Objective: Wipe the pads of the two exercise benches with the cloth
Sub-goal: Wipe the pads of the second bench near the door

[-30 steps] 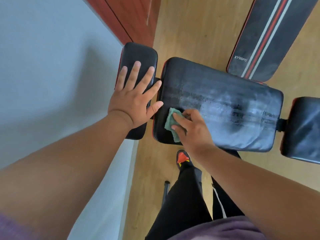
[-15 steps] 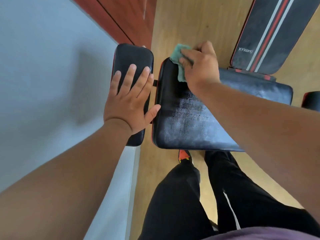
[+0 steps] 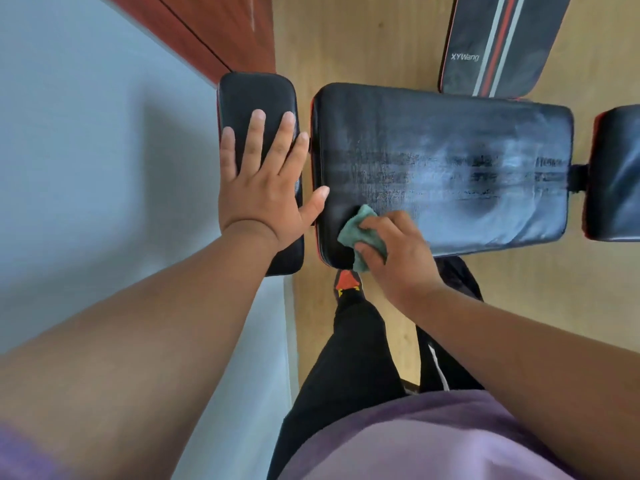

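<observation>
The green cloth (image 3: pixel 360 233) is bunched under the curled fingers of the right hand (image 3: pixel 398 258), pressed on the near left corner of the large black pad (image 3: pixel 450 161). The left hand (image 3: pixel 263 192) lies flat, fingers spread, holding nothing, on the small end pad (image 3: pixel 256 95).

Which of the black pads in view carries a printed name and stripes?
The striped pad at top right, on the far bench. It shows "XYWang" lettering with white and red stripes; the small pad, large middle pad and right-edge pad are plain black.
</observation>
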